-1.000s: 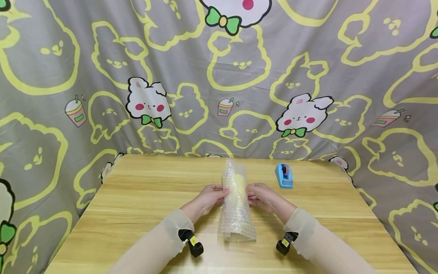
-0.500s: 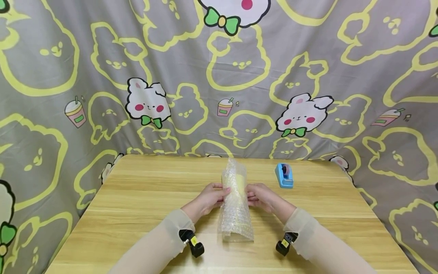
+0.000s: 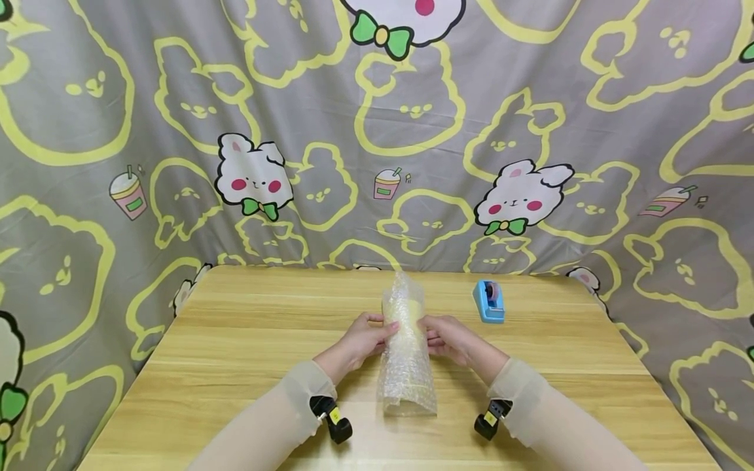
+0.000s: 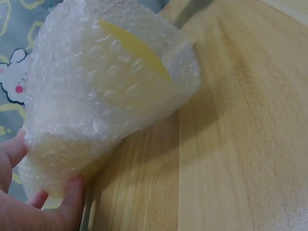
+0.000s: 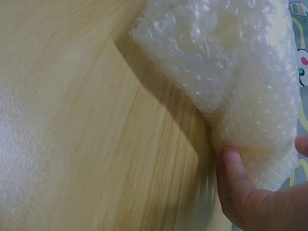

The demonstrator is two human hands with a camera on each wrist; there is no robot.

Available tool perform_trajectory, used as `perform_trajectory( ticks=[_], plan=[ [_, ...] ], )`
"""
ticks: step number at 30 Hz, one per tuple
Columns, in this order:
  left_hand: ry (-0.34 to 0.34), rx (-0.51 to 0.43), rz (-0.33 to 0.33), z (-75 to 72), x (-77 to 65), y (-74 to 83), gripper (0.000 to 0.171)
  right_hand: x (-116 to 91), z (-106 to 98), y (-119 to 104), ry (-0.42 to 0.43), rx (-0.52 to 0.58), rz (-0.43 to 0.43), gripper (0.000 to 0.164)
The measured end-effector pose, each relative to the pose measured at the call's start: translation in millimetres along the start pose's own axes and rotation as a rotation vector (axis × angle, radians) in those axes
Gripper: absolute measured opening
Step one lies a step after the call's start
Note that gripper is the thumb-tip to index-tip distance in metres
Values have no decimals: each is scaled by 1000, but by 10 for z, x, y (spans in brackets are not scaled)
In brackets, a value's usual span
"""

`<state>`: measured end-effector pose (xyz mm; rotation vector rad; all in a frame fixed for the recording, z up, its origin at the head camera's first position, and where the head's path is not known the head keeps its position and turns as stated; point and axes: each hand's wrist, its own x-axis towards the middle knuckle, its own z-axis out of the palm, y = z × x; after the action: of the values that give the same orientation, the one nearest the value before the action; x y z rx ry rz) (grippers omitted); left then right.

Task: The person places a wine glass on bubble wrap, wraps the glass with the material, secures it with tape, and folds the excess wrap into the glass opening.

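A roll of bubble wrap (image 3: pixel 405 369) lies lengthwise in front of me at the middle of the table, around a yellow object (image 3: pixel 414 314). A curved yellow edge (image 4: pixel 137 48) shows through the film in the left wrist view; the object's kind is hidden by the wrap. My left hand (image 3: pixel 360 341) grips the roll's left side, its thumb on top and the other fingers lower down. On the opposite side my right hand (image 3: pixel 455 337) holds the roll between thumb and fingers. Both ends of the wrap extend beyond the hands, and the near end is loose.
A blue tape dispenser (image 3: pixel 491 302) with a roll of tape stands at the back right of the wooden table (image 3: pixel 247 327). Behind and beside the table hangs a grey patterned curtain (image 3: pixel 330 118). Each wrist carries a black camera (image 3: pixel 331 418).
The bubble wrap has turned slightly in my hands, its top layer and near end shifting a little to the left. Both hands stay at its sides.
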<state>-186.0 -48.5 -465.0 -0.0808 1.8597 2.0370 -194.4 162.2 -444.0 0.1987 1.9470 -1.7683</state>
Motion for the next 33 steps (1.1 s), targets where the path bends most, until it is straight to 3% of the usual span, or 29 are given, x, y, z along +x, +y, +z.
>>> perform_trajectory(
  ticks=[19, 27, 33],
  plan=[
    [-17, -50, -16, -22, 30, -21, 63, 11, -4, 27, -28, -15, -7, 51],
    [-52, -6, -4, -21, 38, 9, 55, 21, -5, 11, -23, -14, 7, 48],
    [-26, -4, -9, -11, 36, 16, 61, 47, -12, 20, -43, -7, 7, 40]
  ],
)
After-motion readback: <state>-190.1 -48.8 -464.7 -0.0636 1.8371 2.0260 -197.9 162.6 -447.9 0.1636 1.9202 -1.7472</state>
